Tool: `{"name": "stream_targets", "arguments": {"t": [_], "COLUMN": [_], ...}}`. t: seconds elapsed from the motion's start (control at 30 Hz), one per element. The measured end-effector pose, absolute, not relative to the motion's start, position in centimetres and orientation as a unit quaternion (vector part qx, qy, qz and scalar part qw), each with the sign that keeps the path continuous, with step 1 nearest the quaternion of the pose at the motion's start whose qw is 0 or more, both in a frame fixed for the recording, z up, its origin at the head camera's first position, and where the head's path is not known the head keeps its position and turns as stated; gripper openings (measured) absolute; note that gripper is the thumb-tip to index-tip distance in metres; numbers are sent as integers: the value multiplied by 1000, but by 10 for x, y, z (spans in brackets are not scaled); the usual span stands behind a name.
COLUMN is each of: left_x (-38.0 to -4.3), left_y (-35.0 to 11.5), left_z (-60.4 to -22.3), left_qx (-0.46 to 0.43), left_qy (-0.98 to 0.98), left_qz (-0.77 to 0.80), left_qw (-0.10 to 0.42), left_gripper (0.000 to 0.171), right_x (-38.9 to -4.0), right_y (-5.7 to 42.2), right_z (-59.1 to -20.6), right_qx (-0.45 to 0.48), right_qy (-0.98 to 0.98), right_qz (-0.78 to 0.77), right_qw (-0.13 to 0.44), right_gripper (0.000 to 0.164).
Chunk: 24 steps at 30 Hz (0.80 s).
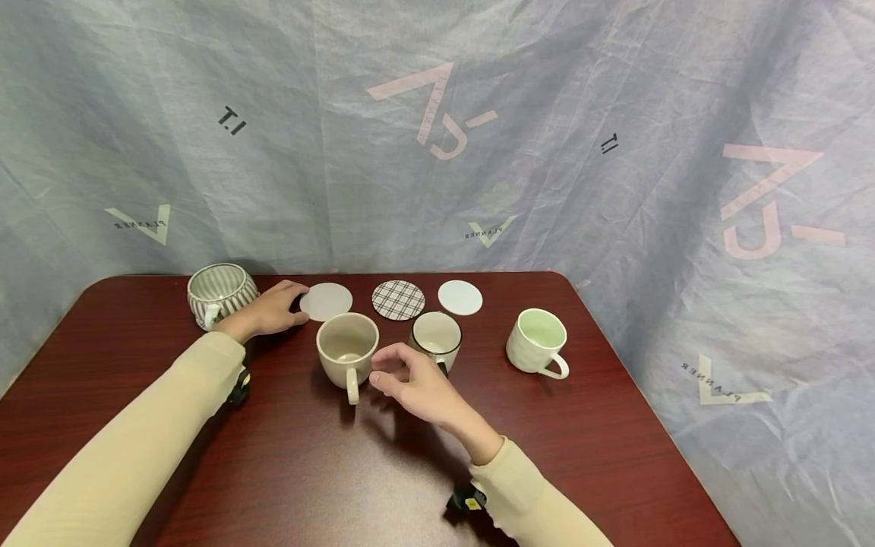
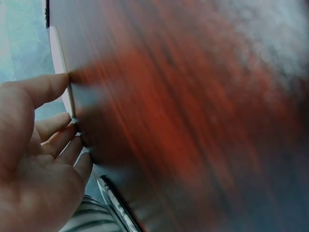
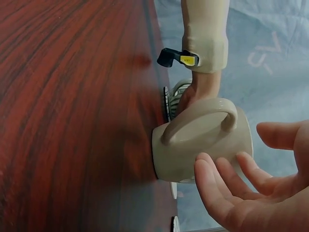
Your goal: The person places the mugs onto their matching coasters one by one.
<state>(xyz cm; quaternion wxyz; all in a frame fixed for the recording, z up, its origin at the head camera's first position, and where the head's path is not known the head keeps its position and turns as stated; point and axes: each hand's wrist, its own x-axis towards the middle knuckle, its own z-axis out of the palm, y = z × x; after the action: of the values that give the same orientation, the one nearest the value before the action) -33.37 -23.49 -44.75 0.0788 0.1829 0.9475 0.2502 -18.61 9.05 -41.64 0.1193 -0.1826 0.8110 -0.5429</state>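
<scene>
Beige ceramic mug (image 1: pixel 347 346): handle (image 1: pixel 352 387) at 6 o'clock, right hand (image 1: pixel 417 384) nearer, at 4.
Right hand parted, gripping nothing; left hand (image 1: pixel 275 309), at 10, spread loosely at flat white round coaster's (image 1: pixel 328 301) edge.

- A grey-blue fabric backdrop (image 1: pixel 560 61) is hanging behind and to the sides of the table, creasing in soft vertical folds.
- Pink angular prints (image 1: pixel 772 228), cream V shapes (image 1: pixel 734 397) and small black lettering (image 1: pixel 232 120) are dotting the cloth, some words reading backwards.
- A dark reddish-brown wood-grain table (image 1: pixel 294 471) is standing against it, its far corners rounding off.
- Light is leaving a pale sheen on the tabletop's near part.
- A broad shadow is darkening the cloth on the right.
</scene>
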Motion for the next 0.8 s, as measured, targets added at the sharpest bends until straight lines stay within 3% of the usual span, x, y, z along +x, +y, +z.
{"name": "stream_targets", "arguments": {"t": [0.8], "left_x": [-331], "left_y": [-234], "left_z": [-448], "left_qx": [177], "left_qy": [946], "left_qz": [259], "left_qw": [79], "left_gripper": [62], "right_x": [-177], "right_y": [76], "right_z": [-431], "right_qx": [-200], "right_qy": [762], "right_qz": [-578], "right_qw": [210], "right_gripper": [29]}}
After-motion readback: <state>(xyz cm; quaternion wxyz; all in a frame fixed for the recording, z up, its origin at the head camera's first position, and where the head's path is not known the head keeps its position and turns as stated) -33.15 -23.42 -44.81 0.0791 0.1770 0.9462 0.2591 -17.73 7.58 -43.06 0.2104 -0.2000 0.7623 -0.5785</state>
